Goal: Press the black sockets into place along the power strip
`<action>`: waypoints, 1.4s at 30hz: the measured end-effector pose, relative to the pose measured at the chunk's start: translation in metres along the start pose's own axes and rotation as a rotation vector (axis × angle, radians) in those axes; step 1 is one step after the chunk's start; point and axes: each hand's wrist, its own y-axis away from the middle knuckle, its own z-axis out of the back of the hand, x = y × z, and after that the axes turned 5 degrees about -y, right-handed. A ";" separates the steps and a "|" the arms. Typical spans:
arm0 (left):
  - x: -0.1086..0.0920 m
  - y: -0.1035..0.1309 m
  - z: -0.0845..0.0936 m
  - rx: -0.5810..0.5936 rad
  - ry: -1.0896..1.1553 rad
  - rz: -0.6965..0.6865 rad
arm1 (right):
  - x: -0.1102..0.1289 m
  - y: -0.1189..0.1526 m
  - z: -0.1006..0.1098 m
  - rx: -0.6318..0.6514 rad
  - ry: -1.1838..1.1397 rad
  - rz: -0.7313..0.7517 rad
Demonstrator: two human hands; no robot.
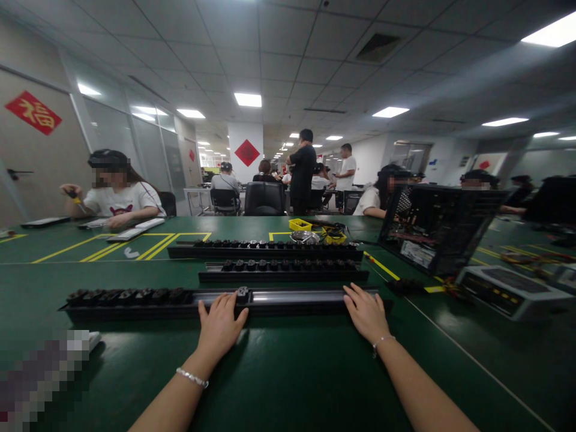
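Note:
In front of me a long black metal channel (288, 305) lies across the green table. A row of black socket-like modules (126, 295) fills its left part, and a single one (243, 293) sits alone near its middle. My left hand (221, 324) rests over the channel, fingers apart, with the index fingertip and thumb against or right beside that lone module. Toward the channel's right end my right hand (369, 313) lies on it with spread fingers, holding nothing. Two more black channels with modules, a shorter one (283, 275) and a longer one (265, 253), lie behind.
An open computer case (434, 231) stands at the back right, with a power supply unit (513, 291) and cables nearer. Yellow trays (300, 224) and a metal dish (306, 236) sit behind the channels. Across the table at left, a person (123, 192) handles a tool.

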 end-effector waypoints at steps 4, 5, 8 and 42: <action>-0.001 0.000 0.001 -0.006 0.035 0.016 | 0.000 0.000 -0.001 0.010 -0.009 -0.005; -0.001 0.000 0.002 -0.006 0.046 0.020 | -0.001 -0.001 -0.001 0.010 -0.011 -0.003; 0.000 -0.001 0.002 -0.003 0.090 0.031 | -0.001 -0.001 -0.002 -0.001 -0.014 0.001; -0.004 0.004 0.008 0.004 0.211 -0.125 | 0.001 0.001 0.001 -0.006 -0.014 0.008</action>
